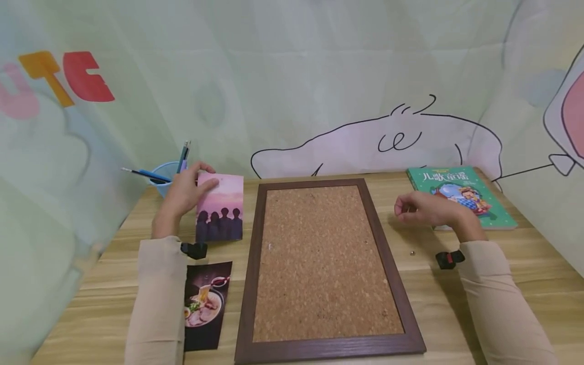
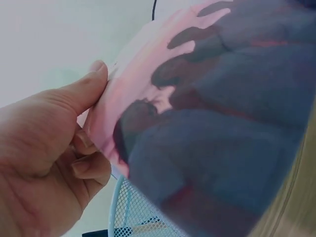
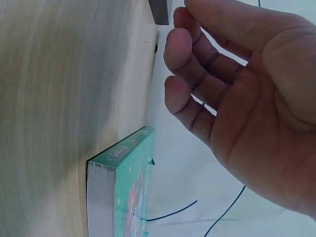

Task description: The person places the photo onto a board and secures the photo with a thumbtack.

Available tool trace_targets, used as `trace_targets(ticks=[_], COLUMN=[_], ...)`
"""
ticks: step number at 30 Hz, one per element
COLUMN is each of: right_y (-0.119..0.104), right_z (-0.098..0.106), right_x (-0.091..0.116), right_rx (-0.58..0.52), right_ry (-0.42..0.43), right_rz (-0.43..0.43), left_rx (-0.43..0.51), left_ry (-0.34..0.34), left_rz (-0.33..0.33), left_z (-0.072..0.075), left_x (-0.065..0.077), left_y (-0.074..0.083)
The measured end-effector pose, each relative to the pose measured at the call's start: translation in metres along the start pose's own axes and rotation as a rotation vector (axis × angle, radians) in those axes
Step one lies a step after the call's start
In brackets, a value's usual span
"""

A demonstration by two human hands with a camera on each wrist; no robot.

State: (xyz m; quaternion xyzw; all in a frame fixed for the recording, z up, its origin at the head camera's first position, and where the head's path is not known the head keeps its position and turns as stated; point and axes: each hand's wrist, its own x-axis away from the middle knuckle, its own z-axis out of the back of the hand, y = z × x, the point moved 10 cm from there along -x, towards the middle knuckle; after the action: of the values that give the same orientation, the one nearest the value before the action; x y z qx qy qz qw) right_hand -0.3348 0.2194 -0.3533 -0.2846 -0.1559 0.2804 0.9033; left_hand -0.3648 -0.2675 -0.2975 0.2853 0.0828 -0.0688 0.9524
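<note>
My left hand [image 1: 184, 195] pinches the upper left edge of a photo card [image 1: 220, 215], thumb in front. The card has a pink sky and dark silhouettes of people; in the left wrist view the card [image 2: 207, 128] bends slightly. My right hand [image 1: 424, 209] hovers right of a cork board [image 1: 319, 263] with a dark brown frame, fingers curled and thumb near the index fingertip. In the right wrist view the right hand [image 3: 247, 94] shows its curled fingers; I cannot tell whether something small is between the fingertips. A tiny shiny tack-like piece [image 1: 412, 253] lies on the table below it.
A dark photo of a noodle bowl [image 1: 205, 309] lies left of the board, partly behind the left sleeve. Behind the left hand stands a light blue mesh cup [image 1: 161, 175] with pens. A green book [image 1: 490, 208] lies at the back right, near a printed curtain [image 1: 274, 76].
</note>
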Motion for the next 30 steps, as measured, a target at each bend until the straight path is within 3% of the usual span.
trace_targets(ticks=[17,24,30], right_y=[-0.007,-0.009,-0.010], right_z=[0.012,0.016,0.019], right_x=[-0.001,-0.001,-0.003], right_rx=[0.021,0.043,0.030], right_ry=[0.103,0.129,0.174], right_rz=[-0.014,-0.010,-0.021], left_rx=[0.056,0.122,0.156], left_ry=[0.100,0.049,0.036], left_rz=[-0.041,-0.017,-0.043], left_z=[0.015,0.011,0.004], left_x=[0.002,0.003,0.001], left_y=[0.012,0.016,0.025])
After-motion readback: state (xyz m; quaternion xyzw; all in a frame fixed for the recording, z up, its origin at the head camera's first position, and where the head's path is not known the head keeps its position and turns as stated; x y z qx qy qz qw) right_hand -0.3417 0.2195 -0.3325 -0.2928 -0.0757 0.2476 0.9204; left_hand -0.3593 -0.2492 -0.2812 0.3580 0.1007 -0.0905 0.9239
